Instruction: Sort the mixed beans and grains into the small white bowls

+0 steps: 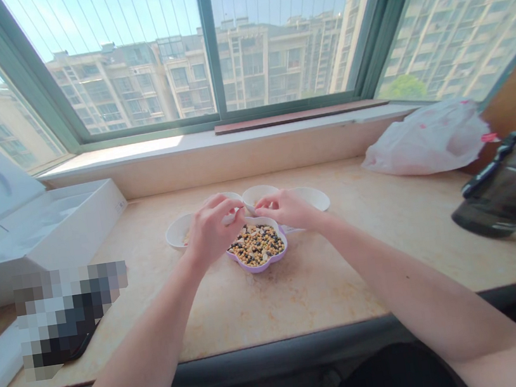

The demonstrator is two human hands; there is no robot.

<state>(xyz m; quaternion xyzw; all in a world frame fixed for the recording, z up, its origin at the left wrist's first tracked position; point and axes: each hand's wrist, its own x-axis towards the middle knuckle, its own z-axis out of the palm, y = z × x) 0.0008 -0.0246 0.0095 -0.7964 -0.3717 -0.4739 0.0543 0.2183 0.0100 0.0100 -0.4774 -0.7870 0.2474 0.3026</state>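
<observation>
A purple flower-shaped bowl (259, 268) holds mixed yellow, black and pale beans or grains. My left hand (214, 225) hovers over its left rim, thumb and fingertips drawn together; anything between them is too small to make out. Over the far right rim is my right hand (291, 208), its fingers also closed in a pinch with the contents hidden. Small white bowls curve behind: a left bowl (176, 232), a back left bowl (232, 195), a back right bowl (260, 190) and a right bowl (316, 198). My hands partly cover them.
An open white box (73, 213) stands at the left, with a blurred-out dark phone-like object (79, 337) in front. A plastic bag (423, 141) and a dark translucent jug (507, 190) sit at the right. Behind the counter (275, 313) is a window.
</observation>
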